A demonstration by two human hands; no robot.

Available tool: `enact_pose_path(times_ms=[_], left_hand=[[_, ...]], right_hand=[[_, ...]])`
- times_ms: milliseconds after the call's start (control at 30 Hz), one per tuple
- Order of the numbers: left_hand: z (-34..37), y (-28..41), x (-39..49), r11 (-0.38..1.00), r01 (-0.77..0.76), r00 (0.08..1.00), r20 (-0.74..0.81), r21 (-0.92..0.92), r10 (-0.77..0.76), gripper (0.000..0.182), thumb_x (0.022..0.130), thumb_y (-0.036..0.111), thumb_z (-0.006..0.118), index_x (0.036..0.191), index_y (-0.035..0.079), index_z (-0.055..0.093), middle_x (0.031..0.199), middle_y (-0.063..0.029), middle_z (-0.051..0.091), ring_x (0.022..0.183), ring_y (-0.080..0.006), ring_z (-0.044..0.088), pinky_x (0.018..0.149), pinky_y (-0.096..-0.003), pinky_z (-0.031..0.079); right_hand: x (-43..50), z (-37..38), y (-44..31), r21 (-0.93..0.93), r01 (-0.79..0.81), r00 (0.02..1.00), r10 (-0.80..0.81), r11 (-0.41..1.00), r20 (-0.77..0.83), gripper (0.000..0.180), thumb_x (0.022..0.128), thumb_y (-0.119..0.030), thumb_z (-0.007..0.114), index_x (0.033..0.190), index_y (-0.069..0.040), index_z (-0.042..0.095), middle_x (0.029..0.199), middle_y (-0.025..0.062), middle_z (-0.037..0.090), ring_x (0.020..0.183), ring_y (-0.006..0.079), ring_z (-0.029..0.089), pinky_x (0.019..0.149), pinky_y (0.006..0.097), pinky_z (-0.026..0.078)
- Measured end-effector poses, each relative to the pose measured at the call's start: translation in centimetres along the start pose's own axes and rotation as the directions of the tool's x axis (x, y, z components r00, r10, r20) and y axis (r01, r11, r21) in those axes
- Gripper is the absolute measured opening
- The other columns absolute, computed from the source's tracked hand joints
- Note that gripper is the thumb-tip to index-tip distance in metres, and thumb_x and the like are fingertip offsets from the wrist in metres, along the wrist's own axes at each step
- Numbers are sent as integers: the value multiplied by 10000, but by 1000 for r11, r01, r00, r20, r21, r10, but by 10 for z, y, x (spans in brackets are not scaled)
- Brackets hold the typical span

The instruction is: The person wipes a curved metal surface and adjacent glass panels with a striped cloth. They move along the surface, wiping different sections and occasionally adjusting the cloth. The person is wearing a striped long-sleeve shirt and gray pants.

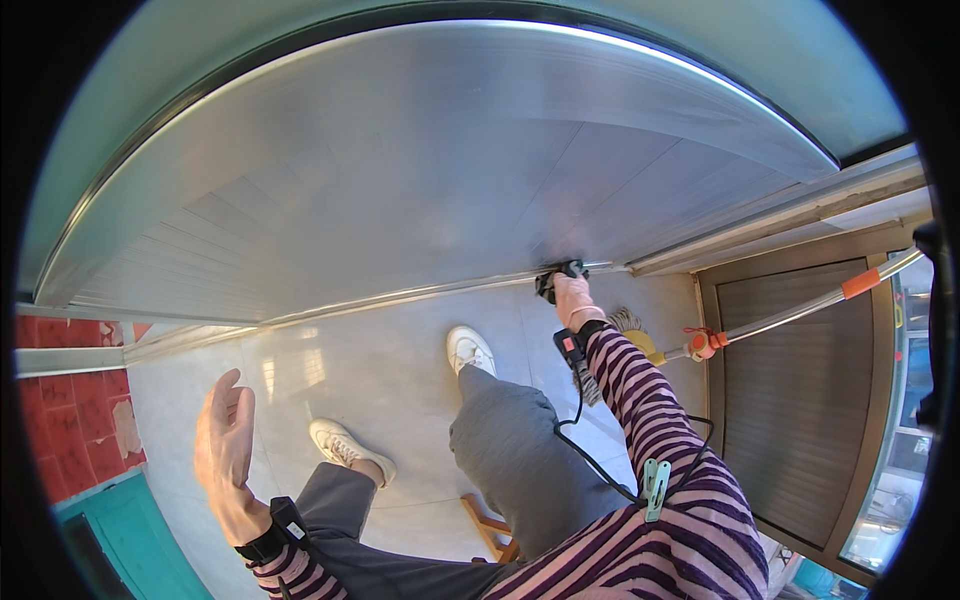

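Note:
In my right hand (pixel 573 294) is a dark bunched cloth (pixel 549 283), pressed at the bottom edge of a grey metal panel (pixel 420 172). That panel has a shiny rail along its top and spans the view in front of me. My left hand (pixel 228 450) hangs free above the tiled floor (pixel 390 390), fingers together and slightly curved, thumb apart, touching nothing. Both wrists wear black straps with small devices.
A mop (pixel 637 337) with a metal pole (pixel 795 315) leans by my right forearm. Brown framed door (pixel 799 390) stands at right. Red wall tiles (pixel 67 420) and a turquoise cabinet (pixel 142 536) are at left. Behind my leg shows a wooden stool (pixel 491 529).

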State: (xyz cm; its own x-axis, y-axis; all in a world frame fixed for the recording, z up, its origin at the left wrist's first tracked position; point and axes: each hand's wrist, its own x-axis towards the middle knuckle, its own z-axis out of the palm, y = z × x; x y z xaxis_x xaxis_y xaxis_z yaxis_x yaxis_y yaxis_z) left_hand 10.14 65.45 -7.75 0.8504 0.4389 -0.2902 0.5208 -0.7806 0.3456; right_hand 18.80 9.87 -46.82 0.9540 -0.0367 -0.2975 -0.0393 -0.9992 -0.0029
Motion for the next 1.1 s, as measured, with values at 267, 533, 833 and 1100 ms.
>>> enact_pose_path(times_ms=[267, 533, 833, 1100], left_hand=[[0, -16, 1, 999, 19, 1000, 2, -29, -19, 489, 1074, 351, 631, 1501, 115, 659, 1283, -124, 781, 1170, -251, 741, 1022, -374, 557], [-10, -15, -4, 998, 43, 998, -46, -53, -45, 493, 1070, 371, 628, 1496, 125, 664, 1300, -113, 784, 1192, -250, 740, 1035, -373, 551], [-10, -16, -3, 999, 19, 999, -48, -44, -21, 479, 1062, 369, 630, 1485, 147, 671, 1281, -103, 784, 1180, -252, 736, 1038, -377, 545], [-3, -15, 4, 999, -28, 999, -38, -26, 27, 459, 1066, 351, 635, 1478, 153, 671, 1286, -98, 775, 1161, -240, 731, 1031, -370, 540]], right_hand=[[-7, -44, -183, 879, -270, 958, 19, 394, 286, 305, 952, -300, 739, 1124, -49, 758, 1042, 164, 795, 997, 368, 747, 936, 429, 574], [-43, -49, -99, 485, 338, 929, -369, 806, -34, 530, 1063, -30, 453, 1584, -106, 506, 1485, 213, 623, 1386, 423, 580, 1205, 491, 459], [-25, -51, -58, 541, 272, 936, -87, 796, -342, 224, 1027, -209, 673, 1162, -31, 653, 1066, 269, 726, 1054, 507, 695, 889, 578, 560], [-43, -77, -32, 531, 283, 943, -132, 798, -305, 477, 970, -229, 807, 1358, -12, 634, 1152, 273, 741, 1144, 478, 708, 989, 516, 573]])
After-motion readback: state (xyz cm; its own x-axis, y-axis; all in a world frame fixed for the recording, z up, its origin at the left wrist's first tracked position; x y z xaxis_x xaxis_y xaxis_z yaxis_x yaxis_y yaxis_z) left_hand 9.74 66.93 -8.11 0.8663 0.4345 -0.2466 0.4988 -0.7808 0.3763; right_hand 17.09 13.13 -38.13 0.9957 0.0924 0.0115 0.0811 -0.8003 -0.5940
